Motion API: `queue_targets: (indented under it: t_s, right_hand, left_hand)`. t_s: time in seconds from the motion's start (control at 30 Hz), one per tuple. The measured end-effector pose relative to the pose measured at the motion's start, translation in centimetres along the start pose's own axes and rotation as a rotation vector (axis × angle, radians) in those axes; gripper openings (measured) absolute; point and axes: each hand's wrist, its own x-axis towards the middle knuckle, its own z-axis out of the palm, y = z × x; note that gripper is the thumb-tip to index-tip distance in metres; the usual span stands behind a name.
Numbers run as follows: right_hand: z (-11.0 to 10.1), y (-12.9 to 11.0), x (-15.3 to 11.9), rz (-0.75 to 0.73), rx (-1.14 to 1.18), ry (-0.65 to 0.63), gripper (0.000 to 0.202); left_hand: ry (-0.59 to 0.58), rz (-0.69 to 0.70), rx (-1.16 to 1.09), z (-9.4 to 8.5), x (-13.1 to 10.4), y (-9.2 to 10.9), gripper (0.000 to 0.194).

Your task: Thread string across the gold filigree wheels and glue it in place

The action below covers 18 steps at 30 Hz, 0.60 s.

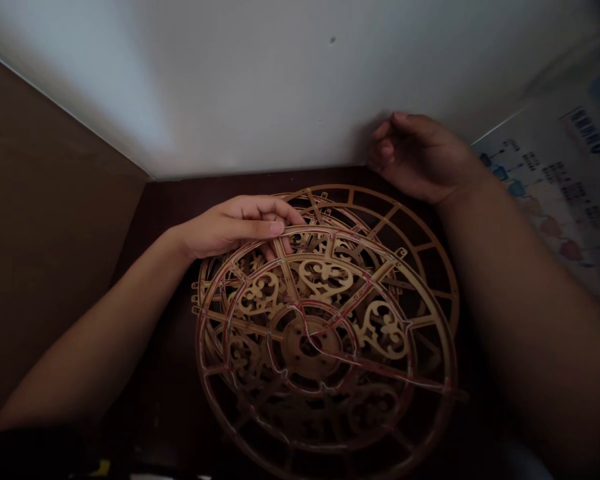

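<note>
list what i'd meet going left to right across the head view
Brown panel → left hand → right hand → printed sheet. The front wheel spans parts of both hands, so it has no clear place.

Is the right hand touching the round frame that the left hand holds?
No, the right hand is apart from the round frame, near the white wall.
</note>
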Motion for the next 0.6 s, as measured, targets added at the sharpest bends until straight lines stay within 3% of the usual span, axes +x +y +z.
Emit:
queue_targets:
  t_s: [0.23, 0.6]
  right_hand:
    - [0.1, -0.1, 0.0, -0.003, 0.002, -0.002, 0.018]
    - [1.0, -0.7, -0.4, 0.002, -0.033, 0.062, 0.032]
  left_hand:
    - [0.025, -0.028, -0.008, -0.1, 0.1, -0.2, 0.026]
    - [0.031, -0.018, 0.003, 0.1, 0.0, -0.2, 0.031]
